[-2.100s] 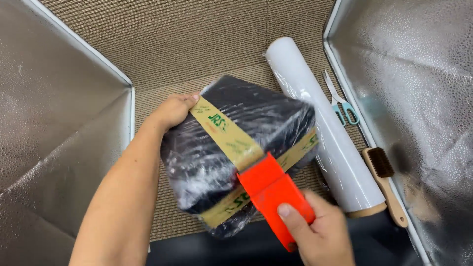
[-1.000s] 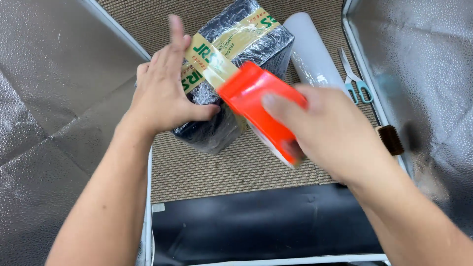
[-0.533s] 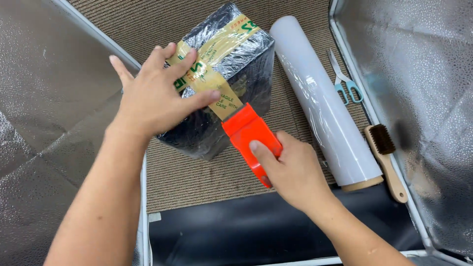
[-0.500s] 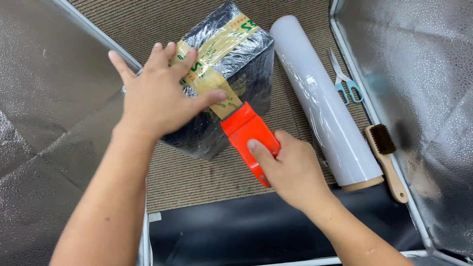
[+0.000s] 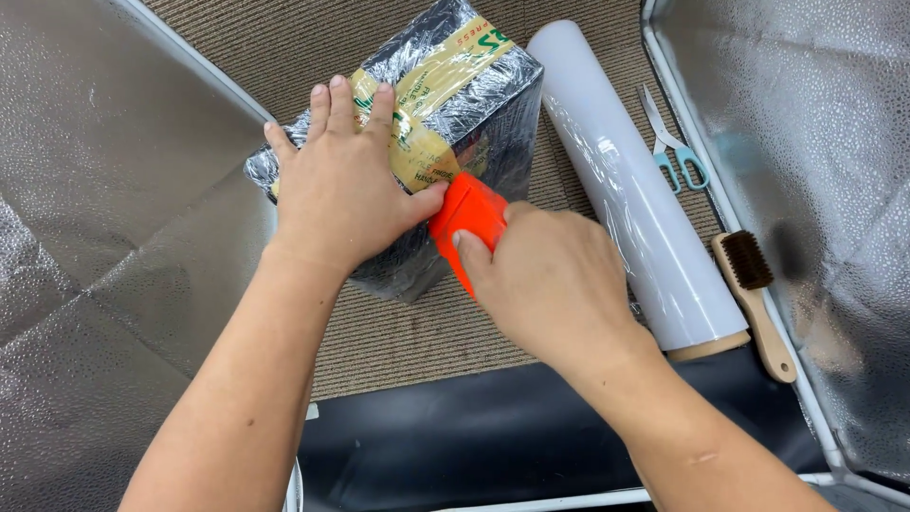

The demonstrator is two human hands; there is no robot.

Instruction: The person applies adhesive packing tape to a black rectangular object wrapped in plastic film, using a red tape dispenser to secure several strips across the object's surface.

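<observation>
A black parcel (image 5: pixel 483 104) wrapped in clear film lies on the brown ribbed mat, with a band of tan printed tape (image 5: pixel 431 81) running over its top. My left hand (image 5: pixel 341 190) lies flat on the parcel, fingers spread over the tape. My right hand (image 5: pixel 550 280) grips an orange tape dispenser (image 5: pixel 466 213) and holds it against the parcel's near side, just beside my left thumb.
A long roll of clear stretch film (image 5: pixel 626 180) lies right of the parcel. Small scissors (image 5: pixel 675 152) and a wooden-handled brush (image 5: pixel 758 299) sit by the right edge. Silver embossed sheets (image 5: pixel 104 237) flank both sides; a black sheet (image 5: pixel 464 436) lies in front.
My right hand has pushed the dispenser up against the parcel's side, closer to my left thumb. My left hand stays pressed on the tape.
</observation>
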